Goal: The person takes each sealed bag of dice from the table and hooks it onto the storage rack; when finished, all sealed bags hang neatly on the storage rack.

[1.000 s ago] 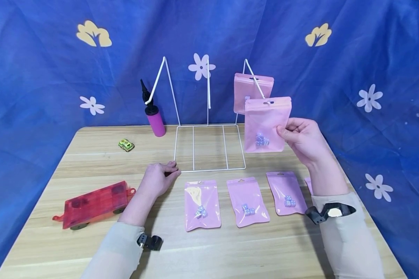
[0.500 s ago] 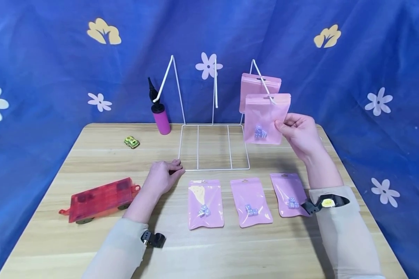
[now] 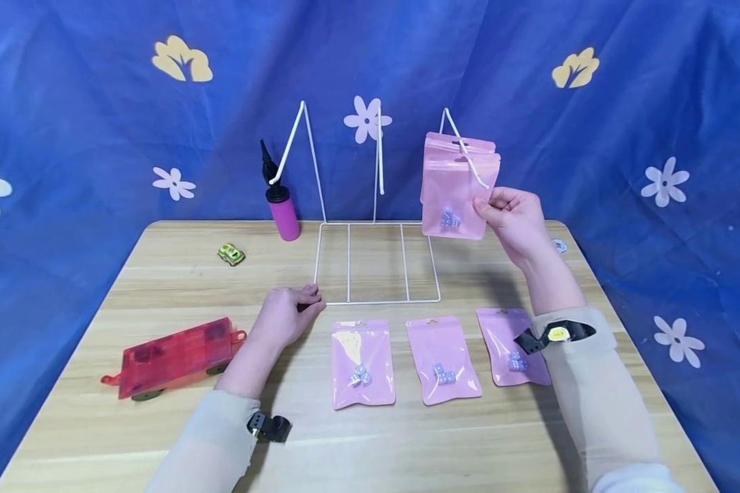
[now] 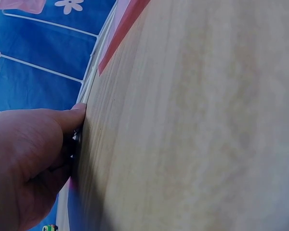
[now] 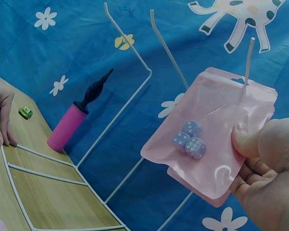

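Note:
My right hand (image 3: 518,222) pinches the right edge of a pink zip bag (image 5: 207,120) with several pale purple dice (image 5: 190,137) showing through its front. The right arm of the white wire rack (image 3: 379,301) passes through the bag's hang hole. Another pink bag (image 3: 462,142) hangs just behind on the same arm. At the rack's front left corner my left hand (image 3: 286,315) pinches the base wire between thumb and fingers; part of that grip is hidden in the left wrist view.
Three pink dice bags (image 3: 362,363) lie in front of the rack. A red toy trailer (image 3: 175,356), a small green toy car (image 3: 231,254) and a magenta hand pump (image 3: 284,213) stand to the left. A blue flowered cloth (image 3: 370,41) hangs behind the table.
My right hand has moved the bag back along the rack's arm, closer to the bag behind it. The left hand keeps its hold on the rack's corner.

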{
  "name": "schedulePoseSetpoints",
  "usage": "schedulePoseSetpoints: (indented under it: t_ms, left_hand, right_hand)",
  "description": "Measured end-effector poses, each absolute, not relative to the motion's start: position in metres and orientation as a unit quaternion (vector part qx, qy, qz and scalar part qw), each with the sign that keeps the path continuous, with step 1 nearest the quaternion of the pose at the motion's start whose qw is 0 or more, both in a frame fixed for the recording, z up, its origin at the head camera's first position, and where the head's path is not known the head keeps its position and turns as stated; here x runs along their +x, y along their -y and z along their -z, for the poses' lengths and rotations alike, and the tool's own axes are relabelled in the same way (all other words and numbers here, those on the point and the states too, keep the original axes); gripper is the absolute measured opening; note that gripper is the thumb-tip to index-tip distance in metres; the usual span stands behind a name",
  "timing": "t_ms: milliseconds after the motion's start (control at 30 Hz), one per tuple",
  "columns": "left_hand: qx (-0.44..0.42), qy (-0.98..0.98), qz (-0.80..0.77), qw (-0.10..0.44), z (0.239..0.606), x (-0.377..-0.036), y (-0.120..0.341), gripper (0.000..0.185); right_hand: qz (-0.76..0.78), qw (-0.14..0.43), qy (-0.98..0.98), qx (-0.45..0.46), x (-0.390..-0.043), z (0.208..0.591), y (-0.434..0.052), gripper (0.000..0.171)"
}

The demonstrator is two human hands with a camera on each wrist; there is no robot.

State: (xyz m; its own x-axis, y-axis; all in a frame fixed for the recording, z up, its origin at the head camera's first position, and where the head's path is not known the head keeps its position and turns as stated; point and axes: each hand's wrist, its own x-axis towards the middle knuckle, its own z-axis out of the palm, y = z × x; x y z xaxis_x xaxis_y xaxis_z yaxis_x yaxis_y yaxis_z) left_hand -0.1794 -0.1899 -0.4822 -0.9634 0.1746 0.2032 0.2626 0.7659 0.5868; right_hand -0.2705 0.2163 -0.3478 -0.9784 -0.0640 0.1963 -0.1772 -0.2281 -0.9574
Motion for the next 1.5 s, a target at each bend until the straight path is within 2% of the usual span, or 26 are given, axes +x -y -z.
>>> schedulePoseSetpoints:
  t_ms: [200, 367, 600, 700, 1033, 1500]
  left_hand:
    - [-0.112, 0.939, 0.317, 0.069, 0.484, -0.179, 0.189, 0.021]
    - [-0.113, 0.939, 0.318, 0.070, 0.484, -0.179, 0.188, 0.021]
    - [-0.117, 0.935, 0.326, 0.075, 0.484, -0.179, 0.189, 0.021]
    - [-0.119, 0.935, 0.328, 0.072, 0.484, -0.179, 0.188, 0.021]
    - [-0.118, 0.935, 0.327, 0.071, 0.485, -0.181, 0.189, 0.021]
    - [-0.123, 0.934, 0.326, 0.077, 0.487, -0.183, 0.191, 0.021]
  right_hand:
    - [-0.781, 0.044, 0.616, 0.090, -0.274, 0.350, -0.215, 0.002]
    - [-0.771, 0.047, 0.630, 0.079, -0.273, 0.354, -0.220, 0.013]
    - [-0.716, 0.080, 0.688, 0.089, -0.268, 0.355, -0.233, 0.007]
    - [-0.693, 0.085, 0.709, 0.103, -0.265, 0.355, -0.241, 0.011]
    - [-0.589, 0.032, 0.801, 0.097, -0.227, 0.352, -0.276, 0.028]
    - [-0.510, -0.012, 0.857, 0.075, -0.175, 0.377, -0.343, 0.034]
